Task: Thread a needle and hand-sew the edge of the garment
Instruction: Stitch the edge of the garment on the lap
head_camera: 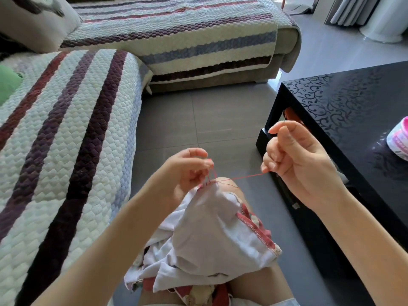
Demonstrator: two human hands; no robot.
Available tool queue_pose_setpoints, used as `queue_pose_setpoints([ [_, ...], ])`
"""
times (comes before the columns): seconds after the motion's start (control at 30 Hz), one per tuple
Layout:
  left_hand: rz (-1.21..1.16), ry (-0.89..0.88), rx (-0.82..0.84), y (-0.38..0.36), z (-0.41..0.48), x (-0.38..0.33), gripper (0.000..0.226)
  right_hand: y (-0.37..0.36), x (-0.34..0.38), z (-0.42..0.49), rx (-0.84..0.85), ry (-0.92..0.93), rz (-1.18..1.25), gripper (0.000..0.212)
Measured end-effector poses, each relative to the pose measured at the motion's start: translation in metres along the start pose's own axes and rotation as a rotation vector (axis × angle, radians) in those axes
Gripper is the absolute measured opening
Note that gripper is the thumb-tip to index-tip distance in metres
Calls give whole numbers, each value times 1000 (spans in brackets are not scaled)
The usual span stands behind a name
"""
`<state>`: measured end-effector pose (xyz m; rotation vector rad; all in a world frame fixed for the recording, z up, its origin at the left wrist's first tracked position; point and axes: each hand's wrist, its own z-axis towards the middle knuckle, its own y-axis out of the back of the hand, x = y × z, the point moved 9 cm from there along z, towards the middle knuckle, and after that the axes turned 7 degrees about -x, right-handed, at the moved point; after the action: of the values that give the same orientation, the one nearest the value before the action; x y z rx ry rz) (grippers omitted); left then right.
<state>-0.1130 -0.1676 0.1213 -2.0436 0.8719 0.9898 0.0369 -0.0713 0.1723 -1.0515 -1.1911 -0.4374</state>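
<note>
A: Staring at this sewing setup and trying to place the garment relative to the hands. Any help?

B: Sure. Draped over the leg (254,283), low and central. White garment (209,235) with red trim along one side, bunched up into a peak right below the left hand (187,171). Pinched there by curled fingertips, right at the top edge, next to a short row of red stitches. So: touching the left hand, hanging down from it toward the lap.

A: And over on the other side?

B: Right hand (302,164) raised higher and off to the side, clear of the cloth, just in front of the corner of the black table (353,96). Fingers curled in tight, thumb and forefinger nipping a thin dark sliver poking up above them. Pretty sure about that being the needle (284,118), though barely visible tbh. Linked to the cloth only by the red thread (242,177), pulled straight from under the lower curled fingers across to the stitched edge by the left fingertips. A slack bit of the same thread lying near the peak of the fabric too.

A: Nice. Anything else worth noting around there?

B: Striped quilted sofa (77,129) off to the left, grey tiled floor (198,120) between sofa and table, green cushion (6,85) poking in at the far left. Pink and white tub (398,138) on the table top, way over at the far right, well apart from both hands.
</note>
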Motion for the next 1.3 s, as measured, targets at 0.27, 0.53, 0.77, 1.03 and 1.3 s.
queue_pose_setpoints([
  [0.27,257,-316,116,-44,-9,-114,29,22,35,44,-351,247,-499,25],
  [0.53,793,-649,161,-91,-40,-199,33,-54,41,72,-48,322,-691,25],
  [0.77,720,-667,166,-91,-46,-228,24,-100,51,57,195,256,-493,20],
  [1.03,542,-719,-175,-29,-1,-209,12,-93,58,24,258,177,-90,30],
  [1.3,956,-581,-413,13,33,-98,33,-46,58,24,22,256,-261,22],
])
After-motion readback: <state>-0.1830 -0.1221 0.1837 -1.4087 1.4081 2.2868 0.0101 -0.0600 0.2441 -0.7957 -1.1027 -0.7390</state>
